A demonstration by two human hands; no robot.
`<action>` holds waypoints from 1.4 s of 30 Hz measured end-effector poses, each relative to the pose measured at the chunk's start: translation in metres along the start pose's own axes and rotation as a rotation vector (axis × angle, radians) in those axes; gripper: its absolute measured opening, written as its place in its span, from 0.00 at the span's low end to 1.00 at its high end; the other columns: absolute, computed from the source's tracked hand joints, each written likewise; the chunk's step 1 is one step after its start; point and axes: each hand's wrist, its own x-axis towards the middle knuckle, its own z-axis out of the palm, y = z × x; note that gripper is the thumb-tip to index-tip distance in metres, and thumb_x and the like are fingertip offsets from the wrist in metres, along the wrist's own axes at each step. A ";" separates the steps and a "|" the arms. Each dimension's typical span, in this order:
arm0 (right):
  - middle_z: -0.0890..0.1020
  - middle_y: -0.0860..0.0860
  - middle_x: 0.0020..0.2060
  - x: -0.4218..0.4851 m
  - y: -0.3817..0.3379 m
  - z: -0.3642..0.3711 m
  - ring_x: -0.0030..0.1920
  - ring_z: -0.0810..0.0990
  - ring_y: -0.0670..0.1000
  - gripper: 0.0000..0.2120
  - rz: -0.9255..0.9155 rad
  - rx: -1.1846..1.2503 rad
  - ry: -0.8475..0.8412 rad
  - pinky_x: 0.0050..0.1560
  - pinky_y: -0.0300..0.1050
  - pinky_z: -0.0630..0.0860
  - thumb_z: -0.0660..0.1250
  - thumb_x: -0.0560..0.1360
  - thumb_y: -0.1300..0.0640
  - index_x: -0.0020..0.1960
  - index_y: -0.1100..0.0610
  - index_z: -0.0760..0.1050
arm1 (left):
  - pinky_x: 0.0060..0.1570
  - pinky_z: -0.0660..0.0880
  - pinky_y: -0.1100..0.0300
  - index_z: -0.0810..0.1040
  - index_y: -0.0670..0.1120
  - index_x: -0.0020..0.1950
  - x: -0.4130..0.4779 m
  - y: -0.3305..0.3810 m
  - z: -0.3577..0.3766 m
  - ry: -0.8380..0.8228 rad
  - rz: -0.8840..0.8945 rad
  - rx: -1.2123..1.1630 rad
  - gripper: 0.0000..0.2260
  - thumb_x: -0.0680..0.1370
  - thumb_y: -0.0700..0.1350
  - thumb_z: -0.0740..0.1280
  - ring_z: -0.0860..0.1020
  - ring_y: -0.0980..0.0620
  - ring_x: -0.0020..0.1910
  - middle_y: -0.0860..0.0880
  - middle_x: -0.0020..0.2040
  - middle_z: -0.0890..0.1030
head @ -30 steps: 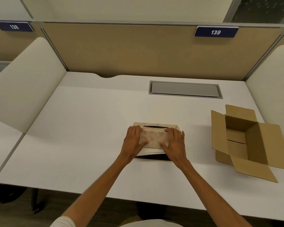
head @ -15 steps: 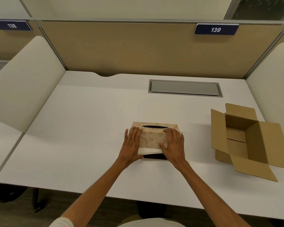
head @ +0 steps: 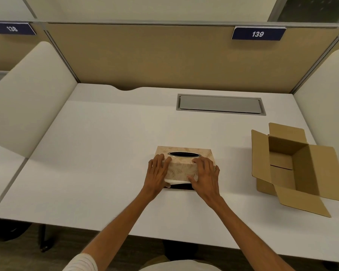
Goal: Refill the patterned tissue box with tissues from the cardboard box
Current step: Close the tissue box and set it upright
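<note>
The patterned tissue box (head: pixel 182 169) stands near the middle of the white desk, its beige leaf-print cover facing me and its oval slot on top. White tissues (head: pixel 175 181) show under the cover's near edge, above a dark base. My left hand (head: pixel 156 176) presses the cover's left end, my right hand (head: pixel 205 177) its right end. The cardboard box (head: pixel 294 167) sits open at the right with its flaps spread; I see nothing inside it.
A grey cable hatch (head: pixel 220 104) is set into the desk (head: pixel 98 157) at the back. Cream side panels (head: pixel 25 98) and a tan back partition (head: pixel 155 57) enclose the desk. Number plates read 138 and 139.
The cover has come down over the tissues, so less white and less of the dark base shows. Both hands have slid slightly toward the box's ends.
</note>
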 end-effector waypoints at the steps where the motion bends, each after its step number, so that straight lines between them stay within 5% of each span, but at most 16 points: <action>1: 0.74 0.52 0.62 -0.001 0.000 0.000 0.64 0.71 0.55 0.28 0.002 -0.001 -0.001 0.60 0.55 0.66 0.74 0.66 0.50 0.63 0.52 0.71 | 0.58 0.76 0.48 0.58 0.44 0.69 0.000 0.000 -0.001 0.008 0.005 0.002 0.56 0.50 0.57 0.85 0.75 0.39 0.61 0.37 0.62 0.76; 5: 0.74 0.51 0.63 -0.002 0.001 0.000 0.64 0.71 0.54 0.27 0.008 -0.019 -0.015 0.59 0.56 0.67 0.74 0.65 0.50 0.63 0.52 0.72 | 0.54 0.77 0.50 0.60 0.44 0.68 -0.002 0.001 -0.005 0.024 -0.004 0.008 0.54 0.50 0.57 0.85 0.66 0.44 0.59 0.39 0.61 0.74; 15: 0.75 0.53 0.62 -0.005 0.003 0.007 0.63 0.73 0.55 0.28 0.007 -0.078 -0.006 0.63 0.59 0.63 0.75 0.63 0.48 0.61 0.52 0.73 | 0.52 0.77 0.52 0.62 0.44 0.66 -0.009 0.008 0.005 0.013 -0.065 0.091 0.52 0.51 0.58 0.84 0.71 0.45 0.58 0.41 0.59 0.75; 17: 0.76 0.54 0.62 -0.005 0.002 0.010 0.63 0.73 0.55 0.30 -0.004 -0.098 -0.005 0.66 0.59 0.60 0.74 0.63 0.47 0.63 0.53 0.73 | 0.54 0.77 0.52 0.62 0.43 0.66 -0.010 0.012 0.008 -0.002 -0.097 0.128 0.52 0.51 0.57 0.84 0.75 0.44 0.58 0.43 0.59 0.76; 21: 0.71 0.57 0.69 -0.015 0.005 0.017 0.70 0.68 0.56 0.36 -0.032 -0.142 -0.022 0.72 0.59 0.56 0.72 0.68 0.45 0.73 0.52 0.67 | 0.58 0.77 0.51 0.62 0.40 0.69 -0.014 0.014 0.011 0.051 -0.118 0.186 0.50 0.56 0.54 0.83 0.67 0.45 0.61 0.43 0.61 0.66; 29: 0.67 0.55 0.74 -0.029 0.002 0.021 0.74 0.65 0.56 0.36 -0.016 -0.158 -0.016 0.73 0.57 0.54 0.74 0.70 0.47 0.74 0.52 0.66 | 0.67 0.71 0.44 0.59 0.40 0.72 -0.025 0.023 0.025 0.089 -0.187 0.080 0.46 0.67 0.65 0.74 0.72 0.39 0.71 0.37 0.71 0.73; 33: 0.69 0.53 0.74 -0.034 0.004 0.027 0.74 0.66 0.55 0.34 -0.021 -0.166 0.024 0.73 0.56 0.53 0.74 0.70 0.47 0.73 0.52 0.67 | 0.66 0.73 0.43 0.61 0.41 0.71 -0.031 0.021 0.028 0.087 -0.170 0.015 0.48 0.63 0.68 0.75 0.75 0.40 0.68 0.38 0.68 0.76; 42: 0.67 0.53 0.74 -0.042 0.011 0.037 0.75 0.65 0.55 0.30 -0.030 -0.175 0.063 0.74 0.56 0.54 0.68 0.74 0.48 0.74 0.52 0.66 | 0.77 0.50 0.45 0.57 0.41 0.76 -0.042 0.030 0.040 0.117 -0.201 -0.118 0.42 0.73 0.65 0.66 0.58 0.40 0.77 0.37 0.77 0.62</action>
